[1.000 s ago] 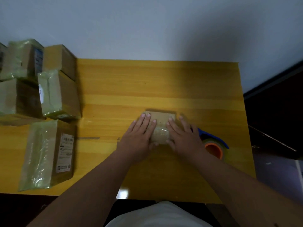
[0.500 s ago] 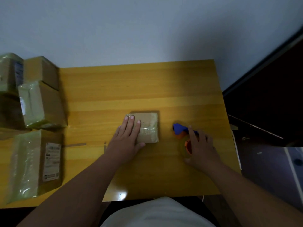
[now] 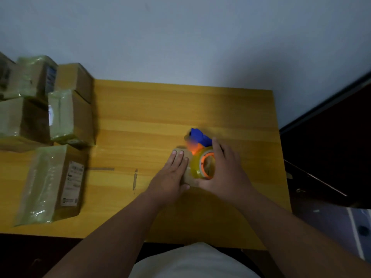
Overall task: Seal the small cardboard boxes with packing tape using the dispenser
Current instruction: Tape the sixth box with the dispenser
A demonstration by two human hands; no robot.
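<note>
Left hand lies flat on the box; right hand grips the dispenser over the box's right side.

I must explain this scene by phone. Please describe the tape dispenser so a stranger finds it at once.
On the yellow wooden table, look right of centre, where both hands meet. The tape dispenser is gripped by the right hand over a small box. Unlike the brown boxes, it is blue and orange.

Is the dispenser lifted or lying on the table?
Lifted: the right hand grips the dispenser above the small box.
</note>
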